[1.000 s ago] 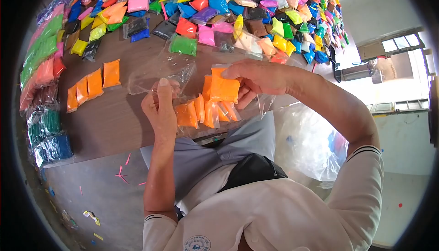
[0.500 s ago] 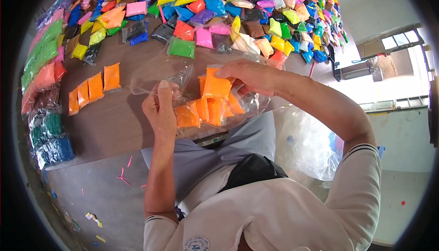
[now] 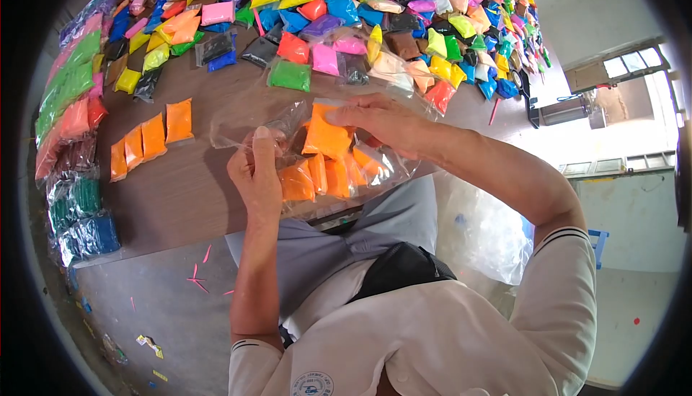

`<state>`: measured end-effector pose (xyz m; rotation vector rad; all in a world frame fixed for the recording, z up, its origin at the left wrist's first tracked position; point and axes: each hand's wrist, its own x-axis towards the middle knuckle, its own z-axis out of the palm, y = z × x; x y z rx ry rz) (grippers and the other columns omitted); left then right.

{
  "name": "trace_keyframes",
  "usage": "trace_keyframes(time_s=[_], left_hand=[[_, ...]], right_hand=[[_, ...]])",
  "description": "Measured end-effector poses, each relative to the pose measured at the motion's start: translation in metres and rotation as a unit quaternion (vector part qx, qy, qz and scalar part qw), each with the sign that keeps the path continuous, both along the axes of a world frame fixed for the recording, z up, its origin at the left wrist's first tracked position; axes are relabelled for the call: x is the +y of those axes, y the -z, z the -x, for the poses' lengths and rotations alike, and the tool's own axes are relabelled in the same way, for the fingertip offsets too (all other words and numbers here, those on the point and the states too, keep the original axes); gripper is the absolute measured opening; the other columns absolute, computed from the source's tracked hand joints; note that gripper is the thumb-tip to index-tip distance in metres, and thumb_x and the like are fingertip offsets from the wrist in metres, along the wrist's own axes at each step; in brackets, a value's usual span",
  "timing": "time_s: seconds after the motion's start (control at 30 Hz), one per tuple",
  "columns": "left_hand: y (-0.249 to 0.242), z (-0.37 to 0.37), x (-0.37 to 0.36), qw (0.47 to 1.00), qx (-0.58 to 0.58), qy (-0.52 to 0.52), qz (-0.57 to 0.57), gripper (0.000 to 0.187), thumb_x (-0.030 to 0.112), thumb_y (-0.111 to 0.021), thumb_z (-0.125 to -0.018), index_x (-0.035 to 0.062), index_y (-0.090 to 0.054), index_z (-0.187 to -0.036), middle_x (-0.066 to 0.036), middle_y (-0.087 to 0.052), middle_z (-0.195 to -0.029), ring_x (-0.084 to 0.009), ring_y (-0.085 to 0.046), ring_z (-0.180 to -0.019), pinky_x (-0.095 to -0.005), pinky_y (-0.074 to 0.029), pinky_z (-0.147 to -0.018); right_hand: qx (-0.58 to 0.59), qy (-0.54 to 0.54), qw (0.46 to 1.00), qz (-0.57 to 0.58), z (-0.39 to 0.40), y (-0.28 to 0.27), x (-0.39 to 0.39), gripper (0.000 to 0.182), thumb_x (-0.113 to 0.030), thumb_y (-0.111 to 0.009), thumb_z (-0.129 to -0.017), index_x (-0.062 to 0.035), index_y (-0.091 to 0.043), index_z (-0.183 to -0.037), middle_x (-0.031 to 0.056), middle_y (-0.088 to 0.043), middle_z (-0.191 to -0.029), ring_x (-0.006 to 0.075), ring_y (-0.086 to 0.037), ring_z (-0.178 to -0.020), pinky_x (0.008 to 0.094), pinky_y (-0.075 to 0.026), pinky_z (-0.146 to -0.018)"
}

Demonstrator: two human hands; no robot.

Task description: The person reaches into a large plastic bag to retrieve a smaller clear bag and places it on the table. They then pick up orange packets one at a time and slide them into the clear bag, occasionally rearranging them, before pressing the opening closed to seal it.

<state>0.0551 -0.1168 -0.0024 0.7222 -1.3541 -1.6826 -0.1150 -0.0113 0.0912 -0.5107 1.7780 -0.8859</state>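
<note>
My left hand (image 3: 256, 167) pinches the edge of a clear plastic bag (image 3: 288, 118) at the table's front. In that bag, several orange packets (image 3: 298, 181) stand side by side. My right hand (image 3: 378, 123) grips one more orange packet (image 3: 326, 136) by its upper part, thumb on its face, fingers partly hidden behind it. This packet is tilted above the others at the bag's opening. To the left of my left hand, a short row of orange packets (image 3: 153, 136) lies on the brown table (image 3: 187, 201).
A large heap of packets in many colours (image 3: 346, 10) covers the far part of the table. Bagged stacks of packets (image 3: 68, 122) line the left edge. A big clear plastic sack (image 3: 483, 234) stands to the right of my legs.
My right hand has moved slightly left and down with the orange packet, which now tilts more over the bagged ones. My left hand keeps its hold on the bag.
</note>
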Motion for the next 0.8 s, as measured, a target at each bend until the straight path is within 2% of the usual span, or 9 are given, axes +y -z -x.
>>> trace_keyframes(time_s=[0.13, 0.23, 0.43, 0.53, 0.63, 0.73, 0.8], left_hand=[[0.000, 0.002, 0.001, 1.000, 0.008, -0.008, 0.023, 0.035, 0.026, -0.056, -0.097, -0.0019, -0.063, -0.077, -0.002, -0.062, -0.074, -0.0062, -0.051, -0.066, -0.0220, -0.039, -0.061], [-0.005, 0.000, 0.002, 1.000, 0.005, -0.006, 0.002, 0.036, 0.025, -0.055, -0.097, -0.0016, -0.061, -0.074, -0.003, -0.063, -0.076, -0.0069, -0.051, -0.066, -0.0225, -0.039, -0.061], [-0.005, -0.001, 0.000, 1.000, -0.022, -0.008, 0.002, 0.037, 0.025, -0.055, -0.097, -0.0012, -0.059, -0.072, -0.003, -0.063, -0.076, -0.0066, -0.049, -0.065, -0.0229, -0.038, -0.060], [-0.007, 0.001, 0.002, 1.000, -0.005, -0.018, 0.020, 0.035, 0.025, -0.055, -0.097, -0.0015, -0.062, -0.076, -0.001, -0.060, -0.073, -0.0056, -0.048, -0.065, -0.0223, -0.037, -0.059], [-0.008, -0.001, 0.002, 1.000, -0.015, -0.011, 0.008, 0.033, 0.025, -0.054, -0.097, -0.0021, -0.064, -0.080, -0.001, -0.060, -0.072, -0.0057, -0.048, -0.065, -0.0222, -0.037, -0.059], [-0.005, -0.002, 0.001, 1.000, -0.013, 0.001, -0.016, 0.033, 0.025, -0.054, -0.097, -0.0025, -0.065, -0.082, -0.001, -0.061, -0.072, -0.0057, -0.048, -0.065, -0.0223, -0.037, -0.060], [-0.005, -0.002, 0.001, 1.000, -0.008, 0.000, -0.011, 0.033, 0.024, -0.054, -0.098, -0.0025, -0.065, -0.083, -0.002, -0.062, -0.073, -0.0059, -0.049, -0.066, -0.0222, -0.038, -0.060]], right_hand=[[-0.031, 0.036, 0.998, 0.041, -0.009, 0.002, -0.006, 0.034, -0.037, -0.067, -0.087, -0.0052, -0.065, -0.097, 0.0011, -0.061, -0.081, 0.0081, -0.058, -0.067, 0.0230, -0.043, -0.056], [-0.039, 0.070, 0.996, 0.030, -0.015, 0.006, -0.009, 0.033, -0.034, -0.066, -0.089, -0.0024, -0.063, -0.095, 0.0027, -0.061, -0.079, 0.0094, -0.059, -0.065, 0.0238, -0.044, -0.055], [0.030, -0.031, 0.997, 0.068, -0.011, 0.012, -0.009, 0.037, -0.035, -0.067, -0.089, 0.0011, -0.061, -0.090, 0.0065, -0.061, -0.076, 0.0112, -0.059, -0.063, 0.0270, -0.047, -0.055], [0.077, -0.057, 0.991, 0.090, -0.008, 0.016, -0.008, 0.037, -0.034, -0.066, -0.089, 0.0019, -0.060, -0.089, 0.0074, -0.061, -0.074, 0.0116, -0.059, -0.062, 0.0280, -0.047, -0.054], [0.088, -0.056, 0.992, 0.065, -0.004, 0.010, -0.005, 0.035, -0.033, -0.066, -0.090, 0.0023, -0.060, -0.089, 0.0076, -0.061, -0.072, 0.0122, -0.060, -0.062, 0.0276, -0.048, -0.054], [0.054, -0.042, 0.996, 0.056, 0.001, 0.013, -0.002, 0.036, -0.033, -0.065, -0.090, 0.0027, -0.060, -0.090, 0.0079, -0.062, -0.076, 0.0129, -0.060, -0.064, 0.0277, -0.049, -0.054], [0.015, -0.040, 0.997, 0.064, 0.003, 0.010, 0.002, 0.036, -0.036, -0.063, -0.092, -0.0003, -0.059, -0.095, 0.0065, -0.063, -0.082, 0.0119, -0.063, -0.070, 0.0261, -0.050, -0.056]])
